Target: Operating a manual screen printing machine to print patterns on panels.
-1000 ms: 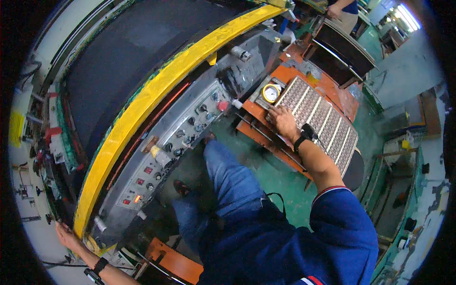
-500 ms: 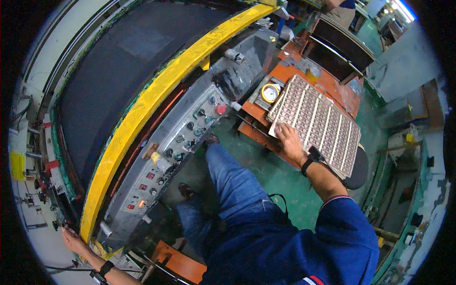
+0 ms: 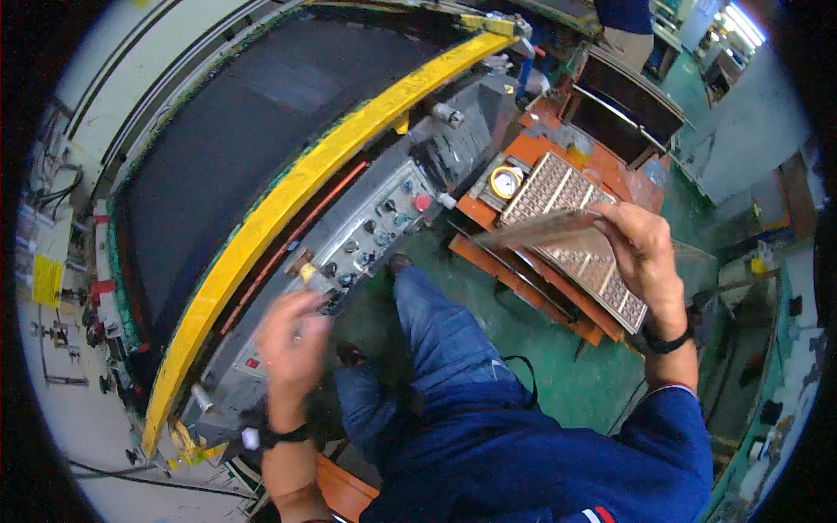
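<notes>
My right hand (image 3: 643,251) is closed on the edge of a thin sheet (image 3: 542,230), raised and tilted so that it shows nearly edge-on. Below it lies a stack of printed sheets (image 3: 551,187) with rows of small brown patterns and pale strips, on an orange table. My left hand (image 3: 295,344) hangs in front of the machine's grey control panel (image 3: 362,240), apart from the sheet. Its fingers are smeared by motion, and what they hold, if anything, does not show.
A yellow bar (image 3: 288,179) runs along the machine's dark, framed screen (image 3: 218,122). The orange table (image 3: 475,212) carries a yellow tape roll (image 3: 505,182) and a dark rack (image 3: 623,105). Another person (image 3: 625,26) stands at the far back right.
My right hand has lifted a sheet off the stack and swung to the right. From the machine's near left end, my left hand has moved right and inward, across the control panel.
</notes>
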